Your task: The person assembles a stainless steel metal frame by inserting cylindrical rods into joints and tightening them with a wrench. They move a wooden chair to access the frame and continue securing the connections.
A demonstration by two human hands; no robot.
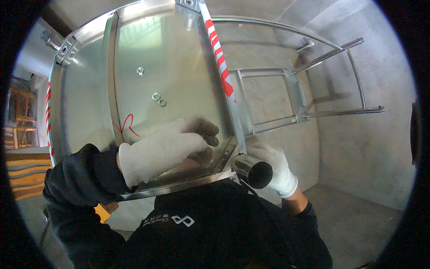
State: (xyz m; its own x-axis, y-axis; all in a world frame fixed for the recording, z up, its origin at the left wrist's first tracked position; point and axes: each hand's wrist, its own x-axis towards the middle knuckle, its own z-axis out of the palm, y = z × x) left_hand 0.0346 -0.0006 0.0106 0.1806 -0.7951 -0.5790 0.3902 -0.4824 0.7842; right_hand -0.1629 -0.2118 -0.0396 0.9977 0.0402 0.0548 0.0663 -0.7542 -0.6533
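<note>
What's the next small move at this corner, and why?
Perhaps bring the left hand to the metal tube: the right hand is already beside it, while the left is over the panel, short of that corner.

– What's written before you?
– Red handwritten marks (127,125) on your panel (179,58), red-and-white striped tape (219,58) along two sides, and a white logo (182,220) with small lettering (156,219) on your black top (215,228).

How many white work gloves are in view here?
2. One white work glove is on the left hand, over the shiny metal panel; the other is on the right hand, beside the open-ended metal tube, which hides part of it.
</note>
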